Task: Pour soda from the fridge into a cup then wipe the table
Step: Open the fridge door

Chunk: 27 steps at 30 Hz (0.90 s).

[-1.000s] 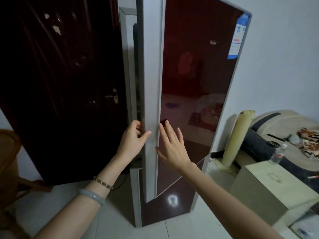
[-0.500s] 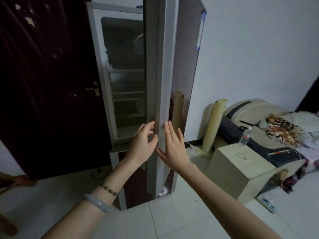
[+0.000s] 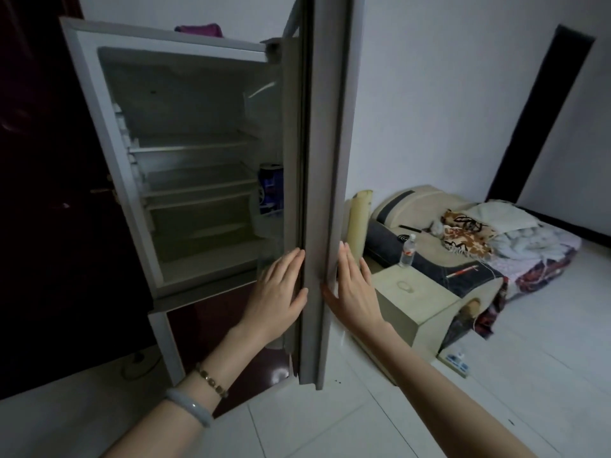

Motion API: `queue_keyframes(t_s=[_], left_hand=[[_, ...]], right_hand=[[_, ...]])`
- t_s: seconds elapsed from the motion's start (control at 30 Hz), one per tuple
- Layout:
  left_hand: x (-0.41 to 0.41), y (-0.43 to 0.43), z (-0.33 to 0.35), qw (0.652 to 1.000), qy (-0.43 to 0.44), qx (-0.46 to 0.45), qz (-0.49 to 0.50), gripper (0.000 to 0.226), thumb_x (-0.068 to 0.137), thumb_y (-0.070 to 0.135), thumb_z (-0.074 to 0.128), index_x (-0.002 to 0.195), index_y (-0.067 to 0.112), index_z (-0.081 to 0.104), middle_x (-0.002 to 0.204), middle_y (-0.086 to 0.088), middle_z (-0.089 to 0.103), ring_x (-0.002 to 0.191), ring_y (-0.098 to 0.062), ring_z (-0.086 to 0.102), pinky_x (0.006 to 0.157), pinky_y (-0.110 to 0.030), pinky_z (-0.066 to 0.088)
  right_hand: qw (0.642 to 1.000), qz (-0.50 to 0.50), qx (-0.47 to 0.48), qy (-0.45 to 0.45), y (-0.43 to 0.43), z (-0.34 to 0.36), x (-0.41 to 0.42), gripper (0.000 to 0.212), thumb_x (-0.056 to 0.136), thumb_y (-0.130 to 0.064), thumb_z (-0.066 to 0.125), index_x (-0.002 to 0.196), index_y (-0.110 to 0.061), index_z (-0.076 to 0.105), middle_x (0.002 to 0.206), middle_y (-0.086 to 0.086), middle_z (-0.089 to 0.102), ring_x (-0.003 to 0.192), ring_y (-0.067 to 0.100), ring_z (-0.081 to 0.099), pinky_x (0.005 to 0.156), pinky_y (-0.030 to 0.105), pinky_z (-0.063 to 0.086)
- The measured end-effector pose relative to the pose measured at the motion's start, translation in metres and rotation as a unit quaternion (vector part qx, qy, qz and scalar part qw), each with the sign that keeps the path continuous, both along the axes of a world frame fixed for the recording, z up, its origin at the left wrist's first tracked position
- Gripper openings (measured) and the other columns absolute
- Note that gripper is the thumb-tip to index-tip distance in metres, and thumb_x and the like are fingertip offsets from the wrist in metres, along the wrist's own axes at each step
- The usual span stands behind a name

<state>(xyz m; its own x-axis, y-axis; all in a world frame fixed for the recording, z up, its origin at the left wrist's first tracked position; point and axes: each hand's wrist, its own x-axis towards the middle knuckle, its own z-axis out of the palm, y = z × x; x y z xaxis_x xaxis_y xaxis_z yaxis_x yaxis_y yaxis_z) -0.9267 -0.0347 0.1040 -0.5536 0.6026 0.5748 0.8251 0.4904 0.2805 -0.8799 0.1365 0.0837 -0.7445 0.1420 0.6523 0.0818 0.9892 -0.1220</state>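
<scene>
The fridge stands open, its shelves bare. Its upper door is swung out edge-on toward me. A blue soda can stands in the door's inner rack, partly hidden by the door edge. My left hand lies flat on the door's inner side, fingers together. On the outer side my right hand presses flat. Both hands hold the door's edge between them, below the can. No cup is in view.
A dark room door stands left of the fridge. To the right are a cream cabinet with a water bottle, a rolled mat, and a mattress with bedding. White floor tiles lie below.
The fridge door has swung further open to the right with both hands on its edge. The inside of the fridge and the soda can have come into view.
</scene>
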Motion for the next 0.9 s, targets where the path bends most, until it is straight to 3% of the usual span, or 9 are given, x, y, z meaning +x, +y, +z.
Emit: queue_keyframes(t_s=[0.17, 0.3, 0.43, 0.53, 0.73, 0.8, 0.9], left_hand=[[-0.007, 0.042, -0.011, 0.99, 0.081, -0.109, -0.023, 0.067, 0.095, 0.043, 0.031, 0.147, 0.02, -0.004, 0.155, 0.006, -0.01, 0.143, -0.008, -0.009, 0.112, -0.029, -0.012], [-0.015, 0.087, -0.015, 0.982, 0.107, -0.144, -0.056, 0.069, 0.096, 0.044, 0.033, 0.148, 0.018, -0.005, 0.156, 0.005, -0.012, 0.144, -0.012, -0.012, 0.116, -0.033, -0.012], [-0.022, 0.138, -0.015, 0.975, 0.134, -0.15, -0.09, 0.069, 0.094, 0.044, 0.031, 0.149, 0.016, 0.001, 0.157, 0.002, -0.005, 0.144, -0.013, -0.008, 0.115, -0.034, -0.007], [-0.029, 0.179, -0.016, 0.972, 0.138, -0.149, -0.115, 0.069, 0.096, 0.043, 0.03, 0.148, 0.018, -0.006, 0.156, 0.004, -0.013, 0.144, -0.012, -0.013, 0.116, -0.033, -0.013], [-0.053, 0.253, -0.018, 0.962, 0.176, -0.149, -0.147, 0.069, 0.093, 0.043, 0.03, 0.149, 0.014, 0.005, 0.157, -0.002, 0.005, 0.144, -0.019, 0.007, 0.115, -0.044, 0.004], [-0.061, 0.274, -0.019, 0.958, 0.195, -0.147, -0.151, 0.068, 0.09, 0.043, 0.032, 0.148, 0.01, 0.015, 0.156, -0.005, 0.017, 0.143, -0.02, 0.018, 0.118, -0.042, 0.014], [-0.076, 0.304, -0.023, 0.952, 0.206, -0.152, -0.167, 0.069, 0.089, 0.042, 0.034, 0.146, 0.007, 0.018, 0.154, -0.008, 0.02, 0.142, -0.019, 0.018, 0.114, -0.039, 0.012]], right_hand=[[0.998, -0.055, -0.001, 0.016, 0.043, -0.002, 0.018, 0.066, 0.089, -0.036, 0.037, 0.14, 0.004, 0.021, 0.141, 0.02, 0.043, 0.132, 0.027, 0.041, 0.103, 0.046, 0.036], [0.996, -0.083, -0.035, 0.002, 0.086, -0.004, 0.023, 0.07, 0.088, -0.02, 0.057, 0.142, 0.004, 0.019, 0.144, 0.022, 0.038, 0.134, 0.029, 0.038, 0.105, 0.051, 0.037], [0.991, -0.105, -0.084, -0.018, 0.132, -0.003, 0.024, 0.07, 0.093, -0.017, 0.049, 0.148, -0.002, 0.008, 0.153, 0.013, 0.026, 0.141, 0.021, 0.027, 0.115, 0.039, 0.016], [0.987, -0.123, -0.105, -0.02, 0.167, -0.003, 0.023, 0.072, 0.093, -0.016, 0.049, 0.149, -0.008, 0.003, 0.152, 0.009, 0.031, 0.14, 0.018, 0.029, 0.113, 0.035, 0.018], [0.98, -0.123, -0.155, -0.013, 0.225, 0.001, 0.01, 0.066, 0.099, -0.022, 0.039, 0.15, -0.012, -0.002, 0.151, 0.01, 0.031, 0.134, 0.022, 0.039, 0.105, 0.032, 0.034], [0.981, -0.118, -0.157, -0.009, 0.243, 0.003, 0.003, 0.069, 0.097, -0.02, 0.042, 0.15, -0.009, -0.002, 0.152, 0.012, 0.029, 0.134, 0.024, 0.039, 0.105, 0.03, 0.034], [0.98, -0.113, -0.161, -0.013, 0.27, 0.004, -0.009, 0.074, 0.095, -0.019, 0.046, 0.149, -0.008, -0.003, 0.154, 0.012, 0.023, 0.137, 0.023, 0.034, 0.107, 0.026, 0.03]])
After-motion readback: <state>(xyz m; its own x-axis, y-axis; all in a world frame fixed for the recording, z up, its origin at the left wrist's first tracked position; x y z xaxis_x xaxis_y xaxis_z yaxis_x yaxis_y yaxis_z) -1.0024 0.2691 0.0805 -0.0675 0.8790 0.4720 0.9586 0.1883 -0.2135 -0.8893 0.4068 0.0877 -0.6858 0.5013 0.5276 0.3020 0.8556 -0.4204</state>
